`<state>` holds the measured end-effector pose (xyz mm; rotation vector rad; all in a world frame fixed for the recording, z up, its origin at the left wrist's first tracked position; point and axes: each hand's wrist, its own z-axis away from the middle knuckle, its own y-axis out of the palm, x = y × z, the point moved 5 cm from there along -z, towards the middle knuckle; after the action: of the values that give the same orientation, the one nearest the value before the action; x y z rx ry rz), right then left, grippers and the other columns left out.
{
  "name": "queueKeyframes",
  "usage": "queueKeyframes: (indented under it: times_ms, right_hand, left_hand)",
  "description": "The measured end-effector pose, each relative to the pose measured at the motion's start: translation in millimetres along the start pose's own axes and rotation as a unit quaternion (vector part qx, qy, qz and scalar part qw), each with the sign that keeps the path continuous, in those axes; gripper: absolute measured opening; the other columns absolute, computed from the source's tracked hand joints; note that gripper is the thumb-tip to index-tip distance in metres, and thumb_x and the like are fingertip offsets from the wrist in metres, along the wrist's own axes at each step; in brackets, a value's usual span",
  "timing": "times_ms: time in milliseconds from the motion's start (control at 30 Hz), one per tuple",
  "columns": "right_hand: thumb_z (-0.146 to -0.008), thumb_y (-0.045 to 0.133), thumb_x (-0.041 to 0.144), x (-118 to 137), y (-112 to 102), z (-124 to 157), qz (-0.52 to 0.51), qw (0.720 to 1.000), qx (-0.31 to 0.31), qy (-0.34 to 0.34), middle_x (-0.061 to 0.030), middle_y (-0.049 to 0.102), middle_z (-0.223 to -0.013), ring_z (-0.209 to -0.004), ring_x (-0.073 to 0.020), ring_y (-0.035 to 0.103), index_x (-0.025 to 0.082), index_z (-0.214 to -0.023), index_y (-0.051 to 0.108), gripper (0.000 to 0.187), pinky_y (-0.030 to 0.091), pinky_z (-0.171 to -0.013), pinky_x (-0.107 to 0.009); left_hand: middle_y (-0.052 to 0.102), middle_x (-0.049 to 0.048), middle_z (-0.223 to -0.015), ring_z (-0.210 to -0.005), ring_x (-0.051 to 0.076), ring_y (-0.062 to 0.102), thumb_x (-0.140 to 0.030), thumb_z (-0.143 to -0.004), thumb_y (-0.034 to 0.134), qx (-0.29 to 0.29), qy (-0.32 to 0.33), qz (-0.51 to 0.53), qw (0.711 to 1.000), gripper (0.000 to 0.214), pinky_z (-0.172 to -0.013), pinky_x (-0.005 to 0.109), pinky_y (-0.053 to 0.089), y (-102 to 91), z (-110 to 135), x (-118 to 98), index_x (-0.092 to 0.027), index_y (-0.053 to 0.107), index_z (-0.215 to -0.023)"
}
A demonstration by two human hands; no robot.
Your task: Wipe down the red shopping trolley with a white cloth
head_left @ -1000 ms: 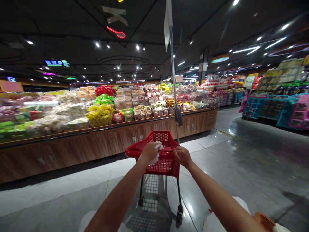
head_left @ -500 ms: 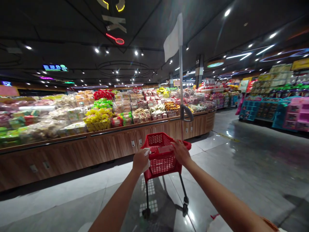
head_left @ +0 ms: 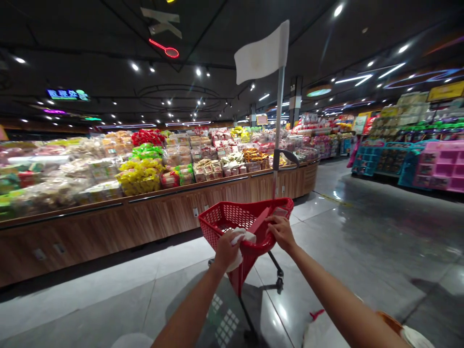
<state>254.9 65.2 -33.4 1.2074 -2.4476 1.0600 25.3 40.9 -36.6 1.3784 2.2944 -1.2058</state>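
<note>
A red plastic shopping cart basket [head_left: 232, 216] with mesh walls stands on a wheeled metal frame in front of me, tilted so that its inside shows. My left hand [head_left: 227, 251] presses a white cloth [head_left: 244, 237] against the near rim and closes around it. My right hand [head_left: 281, 233] grips the red basket handle [head_left: 260, 220] at the right side. A white flag [head_left: 261, 52] tops a metal pole [head_left: 278, 121] rising from the back of the cart. The cart's front wheels are partly hidden under the basket.
A long wood-fronted counter [head_left: 145, 222] piled with bagged snacks runs along the left. Pink and blue shelving [head_left: 440, 166] stands at the right. Polished grey floor [head_left: 362, 251] lies between them. A white bag [head_left: 319, 333] sits at the bottom edge.
The cart has tilted and swung, its basket opening now facing me and its pole leaning right instead of left. The cloth stays in my left hand, which has moved along the rim.
</note>
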Motion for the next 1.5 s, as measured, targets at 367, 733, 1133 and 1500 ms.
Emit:
queueKeyframes:
  times_ms: [367,733,1133,1500]
  right_hand:
    - [-0.092,0.048,0.025,43,-22,2,0.226,0.949,0.217,0.044,-0.0097,0.069,-0.111,-0.1,-0.0224,0.063,0.021,-0.089,0.075,0.027,0.042,-0.092,-0.037]
    - [-0.092,0.042,0.02,44,8,27,0.383,0.911,0.14,0.063,-0.0113,0.07,-0.076,-0.062,-0.0197,0.065,0.015,-0.087,0.063,0.022,0.033,-0.055,-0.028]
    - [-0.094,0.04,0.025,31,14,22,0.393,0.912,0.112,0.031,-0.0118,0.07,-0.074,-0.06,-0.0199,0.063,0.016,-0.084,0.065,0.029,0.028,-0.057,-0.03]
    - [-0.09,0.043,0.022,30,14,20,0.385,0.916,0.118,-0.004,-0.0113,0.07,-0.074,-0.059,-0.0182,0.06,0.016,-0.08,0.065,0.025,0.025,-0.056,-0.031]
  left_hand:
    - [0.072,0.0068,-0.107,-0.104,0.022,0.063,-0.027,-0.089,0.046,-0.029,-0.157,-0.021,0.987,0.028,-0.098,0.039,0.046,25.3,10,49,-0.02,0.072,-0.096]
    - [0.062,0.0068,-0.125,-0.113,0.023,0.055,-0.019,-0.089,0.051,0.067,0.033,-0.058,0.996,0.039,-0.1,0.042,0.044,87.5,13,-24,-0.027,0.057,-0.126]
    - [0.057,0.0083,-0.128,-0.118,0.023,0.051,-0.019,-0.088,0.05,0.143,0.061,-0.101,0.983,0.045,-0.105,0.043,0.041,68.7,15,-4,-0.025,0.047,-0.133]
    - [0.066,0.0043,-0.109,-0.101,0.02,0.061,-0.017,-0.087,0.052,0.188,-0.005,-0.166,0.968,0.035,-0.093,0.035,0.047,56.4,10,36,-0.025,0.057,-0.12]
